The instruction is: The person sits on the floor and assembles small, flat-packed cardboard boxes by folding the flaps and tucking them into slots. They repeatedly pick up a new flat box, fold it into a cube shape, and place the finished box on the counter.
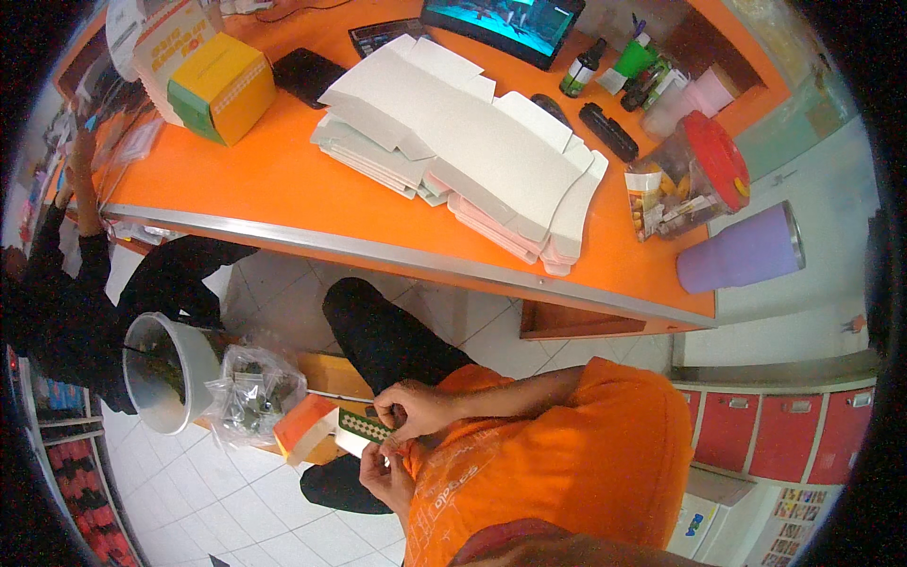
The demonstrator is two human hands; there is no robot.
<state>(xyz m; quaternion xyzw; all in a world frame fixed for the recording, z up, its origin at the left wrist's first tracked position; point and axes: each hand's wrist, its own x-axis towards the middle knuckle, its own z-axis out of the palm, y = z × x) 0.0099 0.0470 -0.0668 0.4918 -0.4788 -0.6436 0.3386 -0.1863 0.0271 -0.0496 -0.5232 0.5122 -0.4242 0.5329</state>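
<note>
A small carton [364,425], white with a green dotted panel, lies in front of my orange shirt, with an orange flap [307,425] spread at its far end. My right hand [418,412], the upper one in the picture, is closed with bent fingers at the green edge of the carton. Just below it my left hand [385,478] pinches at the carton's near end, its fingertips partly hidden. A clear plastic bag [253,397] with small dark contents sits beyond the flap, and a white bucket [168,373] stands beside the bag.
An orange desk [236,194] carries a stack of flat white cartons [472,142], a yellow-green box [222,90], a screen [505,28], a red-lidded jar [690,180] and a purple tumbler [742,250]. Another person in black [71,302] works at the left. Red lockers [779,430] line the right.
</note>
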